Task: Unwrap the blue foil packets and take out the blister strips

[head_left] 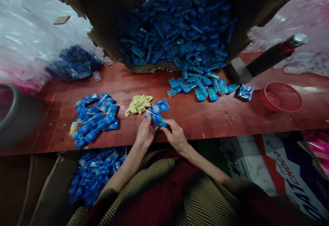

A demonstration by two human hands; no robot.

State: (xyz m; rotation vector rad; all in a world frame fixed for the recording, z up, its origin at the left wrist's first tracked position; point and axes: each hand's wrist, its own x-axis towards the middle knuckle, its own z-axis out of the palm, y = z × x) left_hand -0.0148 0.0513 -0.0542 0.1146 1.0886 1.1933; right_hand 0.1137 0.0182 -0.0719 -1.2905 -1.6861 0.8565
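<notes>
My left hand (145, 133) and my right hand (175, 135) meet at the near edge of the red table (200, 116). Both pinch a small blue packet (157, 118) between their fingertips. A second blue packet (161, 106) lies flat just beyond it. A small heap of yellowish pieces (139, 103) sits a little further back, to the left.
A pile of blue packets (95, 118) lies at left on the table, more packets (200, 85) spill from a tipped cardboard box (177, 27). A red basket (280, 97) stands right, a dark bottle (276, 53) behind it. A box of packets (95, 174) sits below.
</notes>
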